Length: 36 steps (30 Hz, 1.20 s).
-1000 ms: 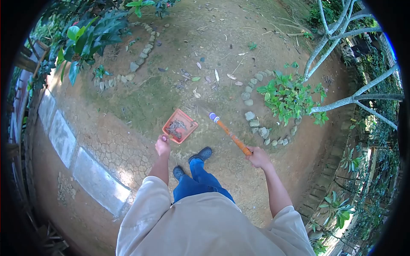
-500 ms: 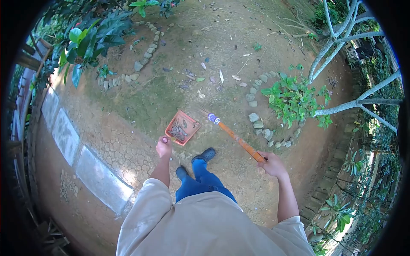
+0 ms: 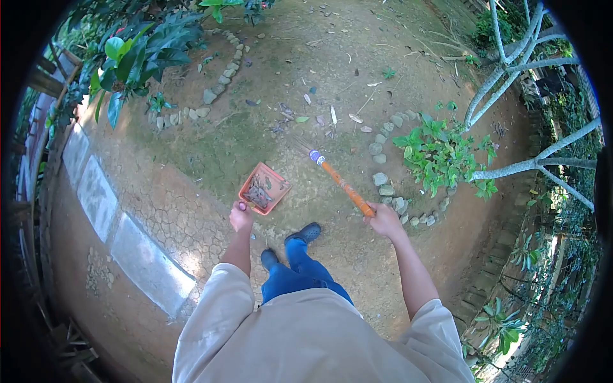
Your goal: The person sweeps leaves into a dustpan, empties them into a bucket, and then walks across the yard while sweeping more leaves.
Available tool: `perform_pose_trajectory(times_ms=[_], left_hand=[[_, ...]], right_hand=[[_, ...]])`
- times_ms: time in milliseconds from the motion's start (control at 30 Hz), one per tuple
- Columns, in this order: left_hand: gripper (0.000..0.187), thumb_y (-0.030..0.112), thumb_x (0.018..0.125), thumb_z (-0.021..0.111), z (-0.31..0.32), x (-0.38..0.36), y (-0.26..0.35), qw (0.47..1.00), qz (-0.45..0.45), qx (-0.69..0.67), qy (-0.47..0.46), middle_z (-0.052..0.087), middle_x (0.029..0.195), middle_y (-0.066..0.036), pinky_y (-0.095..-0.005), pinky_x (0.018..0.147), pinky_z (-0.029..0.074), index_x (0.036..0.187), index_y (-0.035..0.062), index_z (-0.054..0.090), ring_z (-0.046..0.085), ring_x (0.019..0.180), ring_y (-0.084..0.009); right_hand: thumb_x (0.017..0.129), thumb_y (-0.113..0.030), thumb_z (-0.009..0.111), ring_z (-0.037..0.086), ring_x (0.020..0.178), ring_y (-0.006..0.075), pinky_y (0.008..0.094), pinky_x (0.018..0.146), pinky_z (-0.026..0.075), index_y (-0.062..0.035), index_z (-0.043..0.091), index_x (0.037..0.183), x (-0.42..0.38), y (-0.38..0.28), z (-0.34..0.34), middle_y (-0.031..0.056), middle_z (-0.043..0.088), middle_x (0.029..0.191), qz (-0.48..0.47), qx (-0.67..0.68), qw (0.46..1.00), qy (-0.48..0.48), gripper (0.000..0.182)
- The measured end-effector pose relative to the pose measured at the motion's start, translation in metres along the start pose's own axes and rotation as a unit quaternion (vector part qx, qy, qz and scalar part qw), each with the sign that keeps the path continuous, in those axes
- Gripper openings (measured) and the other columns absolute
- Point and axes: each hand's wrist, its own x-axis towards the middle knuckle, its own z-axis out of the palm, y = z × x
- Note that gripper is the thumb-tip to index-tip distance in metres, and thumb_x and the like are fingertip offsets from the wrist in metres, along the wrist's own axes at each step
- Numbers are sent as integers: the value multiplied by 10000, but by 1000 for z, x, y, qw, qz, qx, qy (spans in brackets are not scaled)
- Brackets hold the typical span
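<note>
My left hand [image 3: 241,217] is closed around the handle of an orange-red dustpan [image 3: 279,186], held low in front of my feet. Dry leaves [image 3: 258,193] lie in the pan, mostly toward its handle side. In my right hand [image 3: 385,221] is the end of a stick broom [image 3: 345,186] with an orange handle and purple-and-white binding. Its thin bristles point forward and left, just short of some fallen leaves [image 3: 302,119] on the dirt. The broom head is beyond the pan and to its right.
Stones [image 3: 379,179] ring a leafy plant [image 3: 437,153] on the right, beside a pale branching trunk [image 3: 511,167]. Another stone border [image 3: 209,96] curves at the upper left, near a broad-leaved bush [image 3: 131,60]. Concrete slabs [image 3: 150,262] line the left side. My shoes [image 3: 305,232] stand on cracked soil.
My right hand and the broom have moved forward and left, bringing the bristles closer to the fallen leaves. The dustpan and my left hand have shifted slightly left and forward.
</note>
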Motion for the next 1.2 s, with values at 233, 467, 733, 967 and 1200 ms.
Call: perform_pose_trajectory(times_ms=[233, 467, 733, 967, 1200], left_hand=[[197, 267, 858, 652, 11, 5, -6, 1000, 1, -22, 11, 718, 946, -166, -464, 838, 527, 1014, 153, 686, 680, 923, -384], [227, 235, 834, 695, 1, 5, 16, 999, -6, -33, 1, 723, 959, -137, -425, 846, 518, 1047, 156, 695, 689, 930, -329], [257, 272, 832, 715, -6, -7, 38, 1000, 15, 3, -6, 723, 983, -142, -438, 846, 522, 1068, 172, 693, 688, 949, -345], [268, 317, 851, 710, 2, -16, 32, 1000, 17, 3, -7, 720, 992, -146, -441, 848, 526, 1079, 177, 694, 687, 954, -348], [260, 347, 870, 688, -3, -24, 31, 1000, 20, 0, -14, 720, 1003, -149, -445, 856, 528, 1070, 181, 701, 682, 968, -362]], right_hand=[[791, -233, 734, 651, 559, 228, 370, 588, 512, -130, 610, 1350, -13, 26, 6, 158, 684, 752, -66, 3, 996, -60, 582], [760, -243, 750, 633, 529, 220, 357, 593, 500, -135, 631, 1328, -73, 30, -47, 136, 682, 757, 37, 135, 986, -89, 590], [775, -237, 720, 693, 888, 363, 424, 795, 529, -153, 626, 1330, -53, 30, -45, 205, 716, 929, 14, 46, 999, -19, 569], [795, -257, 691, 660, 1013, 396, 484, 910, 516, -169, 644, 1296, -21, 6, -24, 205, 700, 1064, -29, -34, 999, 6, 511], [786, -254, 686, 652, 1038, 383, 469, 906, 521, -170, 639, 1298, -30, 4, -23, 198, 687, 1117, -76, -85, 991, -73, 521]])
